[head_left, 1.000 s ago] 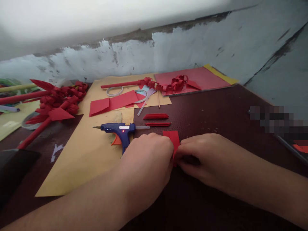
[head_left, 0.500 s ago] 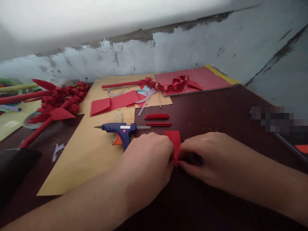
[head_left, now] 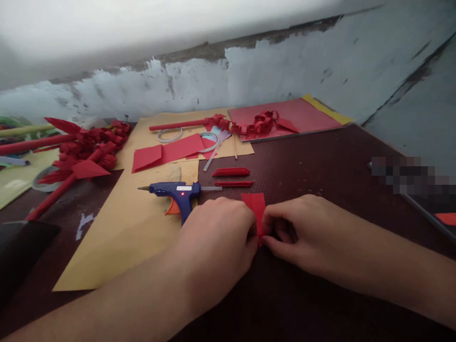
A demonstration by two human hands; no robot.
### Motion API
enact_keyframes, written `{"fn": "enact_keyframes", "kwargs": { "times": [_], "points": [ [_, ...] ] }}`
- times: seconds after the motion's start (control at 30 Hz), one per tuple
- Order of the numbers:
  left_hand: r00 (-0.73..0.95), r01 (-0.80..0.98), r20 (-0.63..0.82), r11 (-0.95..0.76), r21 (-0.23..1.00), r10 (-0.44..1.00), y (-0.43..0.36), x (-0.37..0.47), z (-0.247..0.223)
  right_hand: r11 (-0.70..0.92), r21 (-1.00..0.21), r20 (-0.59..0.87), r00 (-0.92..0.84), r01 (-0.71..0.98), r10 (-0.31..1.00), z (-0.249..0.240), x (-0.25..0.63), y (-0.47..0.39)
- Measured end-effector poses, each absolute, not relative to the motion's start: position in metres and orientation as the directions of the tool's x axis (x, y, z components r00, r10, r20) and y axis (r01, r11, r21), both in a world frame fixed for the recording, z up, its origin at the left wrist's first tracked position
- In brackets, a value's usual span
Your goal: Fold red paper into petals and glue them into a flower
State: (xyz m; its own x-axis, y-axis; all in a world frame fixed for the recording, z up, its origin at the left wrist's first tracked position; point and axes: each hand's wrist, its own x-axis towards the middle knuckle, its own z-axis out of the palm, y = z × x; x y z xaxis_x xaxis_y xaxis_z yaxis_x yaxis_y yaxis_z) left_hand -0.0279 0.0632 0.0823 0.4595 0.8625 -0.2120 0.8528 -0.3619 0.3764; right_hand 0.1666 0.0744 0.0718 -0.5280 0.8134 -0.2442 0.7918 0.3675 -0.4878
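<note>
A strip of red paper (head_left: 254, 204) stands between my two hands, its lower end pinched by both. My left hand (head_left: 221, 232) is closed on its left side, with the fingertips mostly hidden behind the knuckles. From the right, my right hand (head_left: 299, 230) grips the lower edge between thumb and index finger. Just beyond the strip lie two narrow folded red paper pieces, a wider one (head_left: 231, 172) and a thinner one (head_left: 234, 184). Left of them rests a blue glue gun (head_left: 176, 192) with an orange trigger, a lit red light and a clear glue stick in its back.
Tan paper (head_left: 142, 228) covers the left-middle of the dark table (head_left: 320, 161). Red paper sheets (head_left: 181, 151), tape rolls (head_left: 170, 135) and a red paper flower stem (head_left: 178, 125) lie farther back. More red paper flowers (head_left: 89, 152) stand at left. A plastic-covered red sheet (head_left: 302, 116) lies near the wall.
Both hands keep their pinch on the red paper strip, with the right fingers shifting slightly at its lower edge. The view has moved a little; the glue gun and other papers stay put.
</note>
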Motion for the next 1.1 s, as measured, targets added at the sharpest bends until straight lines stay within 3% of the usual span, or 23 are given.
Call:
{"fn": "enact_keyframes", "kwargs": {
  "times": [0.13,1.1],
  "points": [
    [0.455,0.858,-0.22,-0.358,0.369,0.863,0.0639,-0.0263,0.0834,0.321,-0.563,-0.277,-0.54,0.761,0.795,0.0738,0.1655,0.0755],
    [0.444,0.842,-0.21,-0.326,0.429,0.871,0.0673,-0.0303,0.0811,0.25,-0.611,-0.308,-0.517,0.751,0.799,0.0739,0.162,0.0793]
  ]
}}
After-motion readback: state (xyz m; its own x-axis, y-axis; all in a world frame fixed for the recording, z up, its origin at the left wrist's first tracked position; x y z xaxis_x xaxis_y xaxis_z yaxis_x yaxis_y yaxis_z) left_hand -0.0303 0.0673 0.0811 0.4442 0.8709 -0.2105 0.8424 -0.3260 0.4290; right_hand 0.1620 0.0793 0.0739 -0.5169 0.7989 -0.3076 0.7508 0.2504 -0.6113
